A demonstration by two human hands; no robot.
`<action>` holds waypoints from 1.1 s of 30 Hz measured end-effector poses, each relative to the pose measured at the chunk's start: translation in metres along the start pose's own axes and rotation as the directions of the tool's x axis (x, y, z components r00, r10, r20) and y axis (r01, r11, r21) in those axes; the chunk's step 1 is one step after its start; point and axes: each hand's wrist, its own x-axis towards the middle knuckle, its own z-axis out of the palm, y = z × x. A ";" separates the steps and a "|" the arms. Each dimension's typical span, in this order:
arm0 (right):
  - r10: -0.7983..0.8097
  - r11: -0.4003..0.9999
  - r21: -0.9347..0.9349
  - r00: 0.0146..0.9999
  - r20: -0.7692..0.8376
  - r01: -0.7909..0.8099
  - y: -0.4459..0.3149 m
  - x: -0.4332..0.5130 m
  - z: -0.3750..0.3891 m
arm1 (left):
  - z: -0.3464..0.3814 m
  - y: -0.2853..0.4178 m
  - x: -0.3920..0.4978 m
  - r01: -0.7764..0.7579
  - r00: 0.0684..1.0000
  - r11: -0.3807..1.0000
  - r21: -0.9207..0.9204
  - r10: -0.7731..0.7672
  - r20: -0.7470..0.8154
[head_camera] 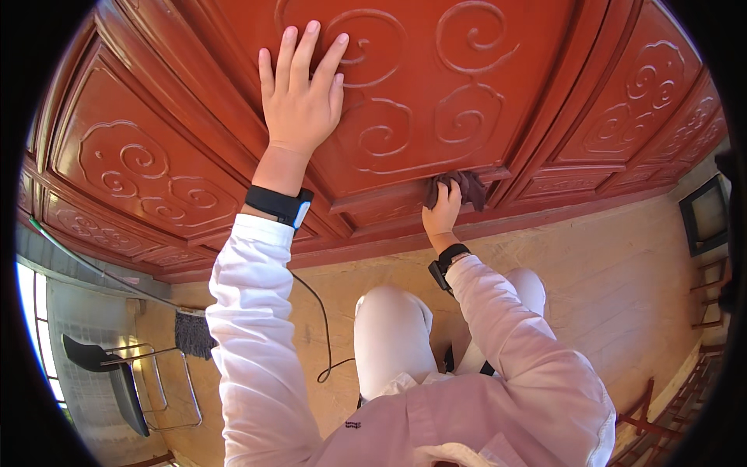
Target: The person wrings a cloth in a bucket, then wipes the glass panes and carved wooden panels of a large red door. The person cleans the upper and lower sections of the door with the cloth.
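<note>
My left hand (300, 96) lies flat with spread fingers against a red panelled wooden door (420, 131) decorated with raised scrolls. In my right hand (442, 213) is a bunched dark brown cloth (470, 190). The cloth touches the narrow lower panel (388, 211), near its right end and just under the scroll panel's bottom edge. My fingers bend over the cloth, and part of it hangs out to the right. Dark bands are strapped around both of my wrists.
Similar carved panels (143, 154) continue on both sides. At left, a mop (194, 333) with a long handle leans near a black chair (129, 385) with metal legs. A black cable (327, 327) runs over the tan floor (607, 280). A dark-framed object (704, 215) stands far right.
</note>
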 end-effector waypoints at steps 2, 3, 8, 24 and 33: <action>-0.124 0.991 0.060 0.991 0.052 0.121 -0.025 -0.011 0.007 | 0.001 0.002 -0.008 0.029 1.000 0.997 -0.074 -0.028 0.013; -0.175 0.980 0.111 0.981 0.087 0.166 -0.040 -0.016 0.009 | 0.003 0.005 -0.013 0.006 0.999 0.994 -0.109 -0.010 -0.034; -0.523 0.851 0.239 0.791 0.318 0.467 -0.081 -0.021 0.026 | 0.010 0.013 -0.048 0.009 1.000 0.995 -0.096 -0.007 0.020; -0.377 0.882 -0.268 0.922 0.091 0.388 0.113 0.054 -0.077 | 0.012 -0.038 -0.125 0.052 0.991 0.999 -0.011 -0.053 -0.120; -0.588 0.808 0.285 0.736 0.337 0.515 -0.070 -0.034 0.054 | 0.012 -0.039 -0.124 0.058 0.989 0.998 -0.030 -0.061 -0.132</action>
